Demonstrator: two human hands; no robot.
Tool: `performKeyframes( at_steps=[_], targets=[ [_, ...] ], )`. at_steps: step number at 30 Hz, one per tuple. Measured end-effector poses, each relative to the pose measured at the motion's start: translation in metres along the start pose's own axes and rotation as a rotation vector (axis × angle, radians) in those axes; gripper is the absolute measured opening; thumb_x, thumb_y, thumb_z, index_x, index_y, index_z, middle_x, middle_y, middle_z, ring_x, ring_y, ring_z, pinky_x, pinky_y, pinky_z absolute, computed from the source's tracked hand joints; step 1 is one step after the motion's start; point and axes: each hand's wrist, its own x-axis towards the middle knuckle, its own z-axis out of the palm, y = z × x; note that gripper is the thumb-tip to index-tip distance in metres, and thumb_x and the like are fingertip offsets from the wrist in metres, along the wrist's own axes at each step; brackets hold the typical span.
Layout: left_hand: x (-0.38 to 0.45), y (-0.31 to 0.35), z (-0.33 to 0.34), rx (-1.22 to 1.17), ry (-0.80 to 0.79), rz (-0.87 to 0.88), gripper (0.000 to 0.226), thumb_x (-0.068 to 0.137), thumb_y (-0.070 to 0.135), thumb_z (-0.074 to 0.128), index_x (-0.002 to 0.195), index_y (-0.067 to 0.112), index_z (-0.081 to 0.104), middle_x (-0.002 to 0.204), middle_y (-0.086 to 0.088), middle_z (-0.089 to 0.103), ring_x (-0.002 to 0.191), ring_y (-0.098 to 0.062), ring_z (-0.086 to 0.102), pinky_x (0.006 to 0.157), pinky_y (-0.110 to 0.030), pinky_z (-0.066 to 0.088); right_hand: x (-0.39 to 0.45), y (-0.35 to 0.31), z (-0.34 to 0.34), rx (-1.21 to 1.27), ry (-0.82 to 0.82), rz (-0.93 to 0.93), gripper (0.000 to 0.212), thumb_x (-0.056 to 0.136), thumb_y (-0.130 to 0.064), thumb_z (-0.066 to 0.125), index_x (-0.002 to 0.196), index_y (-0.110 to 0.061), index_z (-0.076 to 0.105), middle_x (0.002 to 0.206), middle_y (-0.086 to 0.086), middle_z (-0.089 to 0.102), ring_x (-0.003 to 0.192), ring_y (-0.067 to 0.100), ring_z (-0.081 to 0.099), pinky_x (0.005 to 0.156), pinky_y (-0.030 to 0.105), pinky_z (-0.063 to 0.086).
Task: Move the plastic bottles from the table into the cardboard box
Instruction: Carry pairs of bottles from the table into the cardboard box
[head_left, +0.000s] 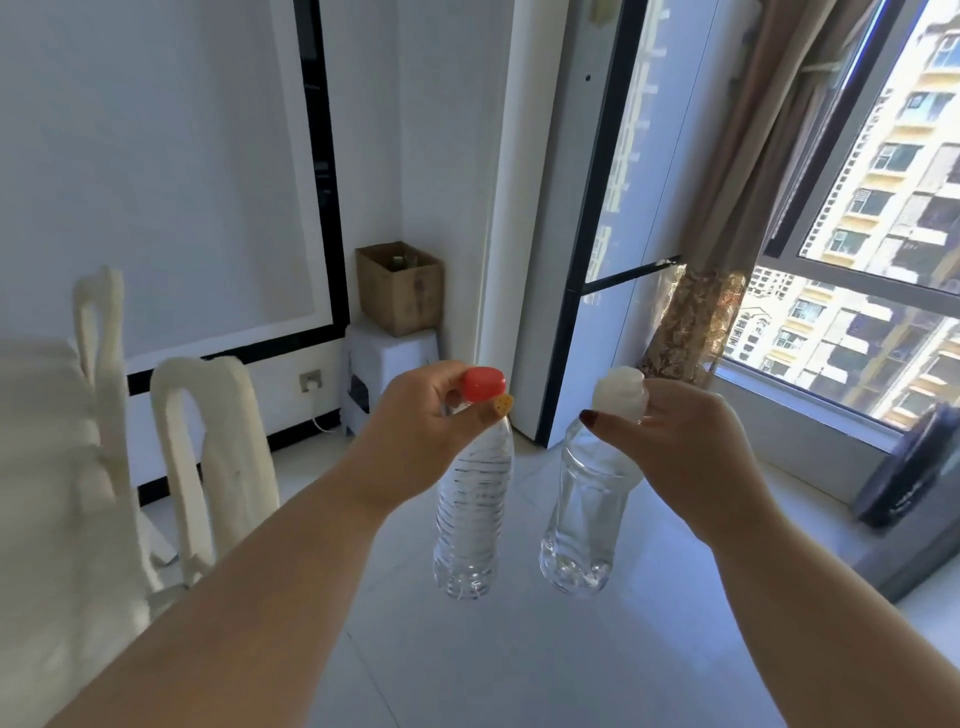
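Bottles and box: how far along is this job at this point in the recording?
Midway through a carry. The left hand holds a red-capped bottle by its neck; the right hand holds a white-capped bottle the same way, both hanging over the floor. The cardboard box sits on a white stool across the room, with something dark already inside, too small to identify. Left: walk over and drop both in.

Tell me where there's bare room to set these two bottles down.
The cardboard box on the white stool is open-topped, though things already lie inside. The tiled floor between the chairs and the window ledge is bare. The ledge holds a dark object at its right end.
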Motion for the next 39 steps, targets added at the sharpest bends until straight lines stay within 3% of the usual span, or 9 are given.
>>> performKeyframes(
  at_steps=[5, 8, 12, 16, 20, 24, 29, 33, 39],
  targets=[
    [0.114, -0.050, 0.019, 0.004, 0.005, 0.004, 0.045, 0.077, 0.063, 0.061, 0.098, 0.024, 0.072, 0.094, -0.004, 0.076, 0.094, -0.018, 0.070, 0.088, -0.025, 0.054, 0.113, 0.038, 0.017, 0.003, -0.036, -0.017, 0.012, 0.070, -0.042, 0.082, 0.070, -0.034, 0.074, 0.064, -0.017, 0.072, 0.059, 0.000, 0.063, 0.059, 0.022, 0.043],
    [0.176, -0.074, 0.022, -0.019, 0.023, -0.007, 0.032, 0.082, 0.055, 0.066, 0.097, 0.027, 0.072, 0.093, 0.001, 0.076, 0.094, -0.016, 0.070, 0.085, -0.019, 0.051, 0.179, 0.053, 0.026, 0.011, -0.051, -0.028, 0.011, 0.071, -0.042, 0.081, 0.075, -0.033, 0.075, 0.070, -0.017, 0.074, 0.066, 0.002, 0.068, 0.062, 0.025, 0.050],
    [0.252, -0.103, 0.022, -0.020, 0.054, -0.016, 0.033, 0.081, 0.055, 0.065, 0.098, 0.028, 0.072, 0.092, 0.007, 0.075, 0.094, -0.011, 0.069, 0.083, -0.015, 0.051, 0.266, 0.069, 0.045, -0.008, -0.074, -0.067, 0.022, 0.072, -0.040, 0.080, 0.056, -0.038, 0.064, 0.049, -0.021, 0.059, 0.046, -0.001, 0.053, 0.044, 0.009, 0.036],
    [0.325, -0.140, 0.025, 0.018, 0.064, -0.041, 0.026, 0.081, 0.051, 0.065, 0.097, 0.031, 0.069, 0.090, 0.017, 0.073, 0.092, 0.001, 0.067, 0.079, -0.004, 0.044, 0.352, 0.094, 0.072, -0.006, -0.111, -0.067, 0.020, 0.074, -0.037, 0.081, 0.064, -0.030, 0.065, 0.044, -0.023, 0.055, 0.043, -0.004, 0.051, 0.041, 0.007, 0.035],
    [0.392, -0.180, 0.025, 0.081, 0.109, -0.070, 0.036, 0.080, 0.050, 0.065, 0.101, 0.021, 0.071, 0.093, 0.008, 0.074, 0.091, 0.000, 0.066, 0.079, -0.005, 0.045, 0.438, 0.119, 0.104, 0.025, -0.197, -0.095, 0.027, 0.074, -0.038, 0.080, 0.054, -0.041, 0.062, 0.042, -0.020, 0.053, 0.040, -0.002, 0.048, 0.041, 0.012, 0.031],
    [0.461, -0.221, 0.022, 0.092, 0.198, -0.137, 0.037, 0.079, 0.048, 0.068, 0.102, 0.019, 0.071, 0.096, 0.001, 0.076, 0.091, -0.006, 0.069, 0.077, -0.009, 0.050, 0.536, 0.142, 0.143, 0.064, -0.298, -0.107, 0.021, 0.071, -0.042, 0.080, 0.065, -0.028, 0.067, 0.048, -0.016, 0.059, 0.040, 0.001, 0.050, 0.037, 0.012, 0.032],
    [0.547, -0.270, 0.008, 0.131, 0.360, -0.209, 0.036, 0.077, 0.047, 0.069, 0.102, 0.021, 0.072, 0.097, 0.002, 0.077, 0.093, -0.005, 0.070, 0.080, -0.011, 0.052, 0.655, 0.151, 0.193, 0.090, -0.394, -0.180, 0.018, 0.070, -0.047, 0.078, 0.069, -0.037, 0.063, 0.055, -0.029, 0.062, 0.051, -0.008, 0.058, 0.044, 0.008, 0.036],
    [0.601, -0.307, -0.007, 0.176, 0.400, -0.254, 0.038, 0.075, 0.054, 0.069, 0.102, 0.027, 0.071, 0.097, 0.007, 0.076, 0.092, -0.001, 0.068, 0.079, -0.010, 0.051, 0.726, 0.160, 0.238, 0.097, -0.433, -0.182, 0.028, 0.068, -0.051, 0.076, 0.091, -0.036, 0.073, 0.081, -0.016, 0.075, 0.075, 0.003, 0.069, 0.065, 0.027, 0.055],
    [0.697, -0.378, -0.057, 0.245, 0.454, -0.264, 0.023, 0.081, 0.047, 0.072, 0.102, 0.038, 0.069, 0.097, 0.017, 0.074, 0.093, 0.006, 0.066, 0.075, -0.009, 0.046, 0.833, 0.163, 0.320, 0.114, -0.407, -0.184, 0.019, 0.069, -0.050, 0.079, 0.077, -0.047, 0.062, 0.081, -0.019, 0.070, 0.082, 0.005, 0.067, 0.069, 0.030, 0.053]
  ],
)
